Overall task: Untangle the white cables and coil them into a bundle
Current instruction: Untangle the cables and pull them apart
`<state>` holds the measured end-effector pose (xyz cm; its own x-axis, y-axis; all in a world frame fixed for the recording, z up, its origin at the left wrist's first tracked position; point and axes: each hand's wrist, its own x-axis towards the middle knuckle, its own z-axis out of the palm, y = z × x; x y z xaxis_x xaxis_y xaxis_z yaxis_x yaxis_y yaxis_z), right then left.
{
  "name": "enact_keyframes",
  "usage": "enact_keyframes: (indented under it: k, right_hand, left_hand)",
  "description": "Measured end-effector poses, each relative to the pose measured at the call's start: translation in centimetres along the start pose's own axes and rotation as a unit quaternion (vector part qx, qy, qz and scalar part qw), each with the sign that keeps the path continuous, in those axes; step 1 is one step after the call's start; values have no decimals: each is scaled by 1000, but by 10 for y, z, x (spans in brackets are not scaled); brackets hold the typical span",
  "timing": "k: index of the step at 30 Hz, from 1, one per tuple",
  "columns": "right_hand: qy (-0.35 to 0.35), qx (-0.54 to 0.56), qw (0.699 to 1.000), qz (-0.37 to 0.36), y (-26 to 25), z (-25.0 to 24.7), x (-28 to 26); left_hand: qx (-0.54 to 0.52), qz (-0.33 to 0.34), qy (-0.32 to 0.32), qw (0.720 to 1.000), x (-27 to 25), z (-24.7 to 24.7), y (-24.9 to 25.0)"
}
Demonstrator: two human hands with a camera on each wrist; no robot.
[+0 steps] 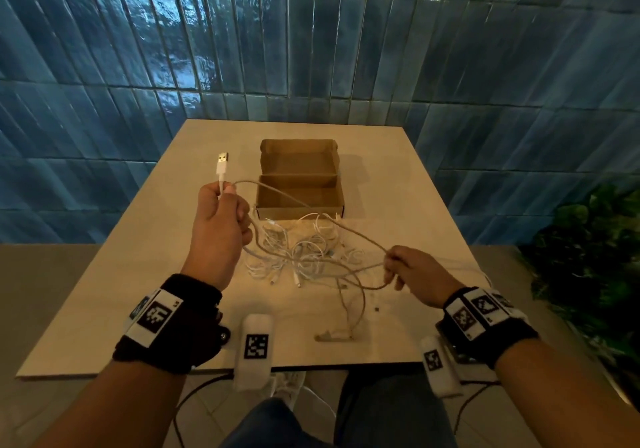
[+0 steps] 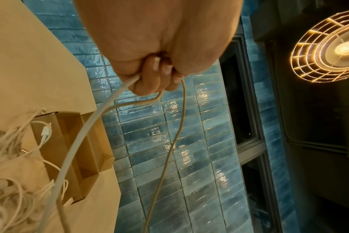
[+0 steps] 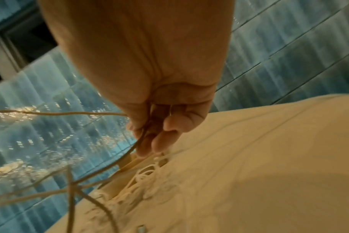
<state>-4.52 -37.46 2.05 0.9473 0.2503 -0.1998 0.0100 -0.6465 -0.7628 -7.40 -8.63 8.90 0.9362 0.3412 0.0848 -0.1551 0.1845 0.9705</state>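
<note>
My left hand is raised above the table and grips a white cable just below its USB plug, which points up. From that fist the cable runs in long loops across to my right hand, which pinches it lower and to the right. In the right wrist view the fingers curl round the thin cable. A tangled pile of white cables lies on the table between my hands. One loose strand trails toward the near edge.
An open brown cardboard box stands behind the pile, mid-table. The beige table is backed by a blue tiled wall. A green plant stands at the right. Two white tagged blocks sit at the near edge.
</note>
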Motion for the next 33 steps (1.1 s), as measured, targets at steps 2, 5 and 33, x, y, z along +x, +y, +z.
enact_keyframes:
  k: [2, 5, 33]
  right_hand:
    - [35, -19, 999, 25, 18, -11, -4]
    - [79, -21, 994, 72, 38, -21, -11]
    - [230, 214, 948, 54, 19, -43, -3]
  left_hand:
    - [2, 2, 5, 1000, 1, -1, 0]
    - [7, 4, 6, 1000, 0, 0, -3]
    - [139, -66, -32, 988, 4, -4, -35]
